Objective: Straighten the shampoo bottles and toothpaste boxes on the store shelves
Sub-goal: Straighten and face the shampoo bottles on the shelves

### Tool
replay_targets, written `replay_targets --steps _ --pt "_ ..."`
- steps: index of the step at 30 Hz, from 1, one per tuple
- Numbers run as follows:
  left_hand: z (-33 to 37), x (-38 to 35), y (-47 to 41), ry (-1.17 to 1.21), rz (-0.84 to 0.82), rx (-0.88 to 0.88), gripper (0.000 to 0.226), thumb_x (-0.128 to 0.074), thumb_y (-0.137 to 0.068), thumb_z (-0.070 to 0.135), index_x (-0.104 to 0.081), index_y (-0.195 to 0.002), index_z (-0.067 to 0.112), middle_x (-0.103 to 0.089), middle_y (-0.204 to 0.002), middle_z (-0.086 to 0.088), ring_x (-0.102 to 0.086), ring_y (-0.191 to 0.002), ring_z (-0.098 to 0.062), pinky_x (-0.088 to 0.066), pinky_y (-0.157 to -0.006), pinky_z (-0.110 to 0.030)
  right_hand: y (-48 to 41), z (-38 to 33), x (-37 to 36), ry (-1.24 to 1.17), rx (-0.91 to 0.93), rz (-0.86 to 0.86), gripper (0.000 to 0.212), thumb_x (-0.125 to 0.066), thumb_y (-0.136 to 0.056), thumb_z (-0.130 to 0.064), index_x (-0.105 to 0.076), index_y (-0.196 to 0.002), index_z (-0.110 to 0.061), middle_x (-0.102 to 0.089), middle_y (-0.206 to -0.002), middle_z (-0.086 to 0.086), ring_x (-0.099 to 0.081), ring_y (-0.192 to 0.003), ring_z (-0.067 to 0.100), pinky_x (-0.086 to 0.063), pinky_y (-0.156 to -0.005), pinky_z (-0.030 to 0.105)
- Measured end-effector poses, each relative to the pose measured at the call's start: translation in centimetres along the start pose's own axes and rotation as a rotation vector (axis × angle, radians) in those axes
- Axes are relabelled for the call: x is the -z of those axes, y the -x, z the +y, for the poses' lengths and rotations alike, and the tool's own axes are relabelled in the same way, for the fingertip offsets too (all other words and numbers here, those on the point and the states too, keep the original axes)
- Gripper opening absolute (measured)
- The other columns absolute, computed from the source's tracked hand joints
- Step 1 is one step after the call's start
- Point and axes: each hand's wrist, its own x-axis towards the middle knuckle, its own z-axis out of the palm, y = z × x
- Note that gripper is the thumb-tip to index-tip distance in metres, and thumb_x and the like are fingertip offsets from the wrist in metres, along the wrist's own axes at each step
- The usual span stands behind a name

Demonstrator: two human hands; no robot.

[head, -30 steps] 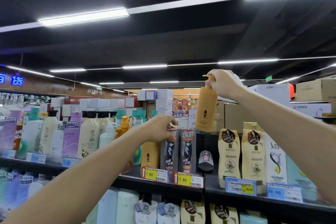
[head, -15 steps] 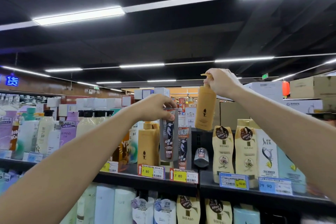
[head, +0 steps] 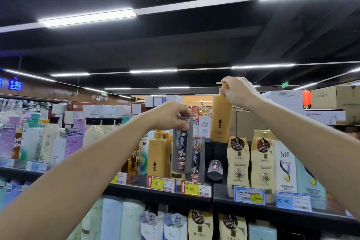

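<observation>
My right hand (head: 236, 91) grips the pump top of a tan shampoo bottle (head: 220, 121) and holds it upright in the air above the top shelf (head: 253, 203). My left hand (head: 169, 116) pinches the top of a grey tube-shaped shampoo bottle (head: 182, 150), lifted clear of the shelf. Behind it stands a second grey tube (head: 196, 159). A matching tan pump bottle (head: 157, 154) stands on the shelf just left of the lifted tube. A small grey bottle (head: 214, 169) lies in the gap below the tan bottle I hold.
Cream DIFASO bottles (head: 238, 161) and a white SLEK bottle (head: 286, 165) stand to the right. White and purple bottles (head: 50, 140) fill the left. Price tags (head: 161, 183) line the shelf edge. More bottles (head: 199, 226) sit on the lower shelf. Cardboard boxes (head: 335, 97) stand behind.
My left hand has lifted the grey tube up off the shelf. My right hand keeps the tan bottle held high. The view has shifted slightly to the right.
</observation>
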Motion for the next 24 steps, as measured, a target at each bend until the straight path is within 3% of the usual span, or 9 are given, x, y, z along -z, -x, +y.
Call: replay_targets --steps 3,9,16,21,24 --pt "-0.5 -0.6 0.2 -0.025 -0.023 0.011 0.042 -0.073 -0.089 0.026 -0.062 -0.129 0.022 -0.062 -0.116 0.010 -0.056 -0.104 -0.006 -0.045 -0.096 -0.027 0.0 -0.1 -0.3 -0.013 0.007 0.000 0.034 -0.057 -0.101 -0.025 -0.059 -0.132 -0.009 -0.064 -0.100 0.001 -0.056 -0.088 0.016 -0.046 -0.078 0.034" --pt "-1.7 -2.8 0.6 -0.065 -0.037 0.018 0.043 -0.072 -0.089 0.026 -0.061 -0.129 0.018 -0.065 -0.120 0.003 -0.057 -0.105 -0.009 -0.047 -0.096 -0.028 -0.6 -0.6 0.3 -0.013 0.001 0.014 0.029 -0.056 -0.101 -0.026 -0.061 -0.126 -0.010 -0.066 -0.103 0.006 -0.057 -0.089 0.020 -0.044 -0.075 0.033" --pt "-2.0 -4.3 0.4 -0.116 -0.079 0.036 0.043 -0.071 -0.090 0.033 -0.059 -0.129 0.023 -0.065 -0.118 0.006 -0.058 -0.107 -0.013 -0.046 -0.100 -0.038 -0.3 -0.7 0.1 -0.034 -0.001 0.003 0.028 -0.057 -0.101 -0.024 -0.061 -0.125 -0.009 -0.064 -0.100 0.005 -0.059 -0.090 0.020 -0.045 -0.074 0.032" --pt "-1.9 -5.5 0.3 -0.153 -0.136 0.058 0.042 -0.070 -0.090 0.034 -0.059 -0.130 0.026 -0.060 -0.105 0.013 -0.055 -0.101 -0.011 -0.039 -0.100 -0.037 -0.2 -0.3 0.1 -0.045 -0.006 -0.009 0.028 -0.057 -0.101 -0.024 -0.062 -0.125 -0.009 -0.067 -0.100 0.006 -0.060 -0.088 0.018 -0.047 -0.074 0.031" --pt "-2.0 -5.8 0.0 -0.171 -0.141 0.068 0.047 -0.070 -0.090 0.034 -0.056 -0.134 0.027 -0.063 -0.118 0.007 -0.056 -0.111 -0.014 -0.039 -0.104 -0.041 -0.2 0.2 0.6 -0.031 -0.015 0.004 0.030 -0.057 -0.101 -0.024 -0.061 -0.126 -0.009 -0.062 -0.099 0.002 -0.059 -0.090 0.018 -0.050 -0.077 0.034"
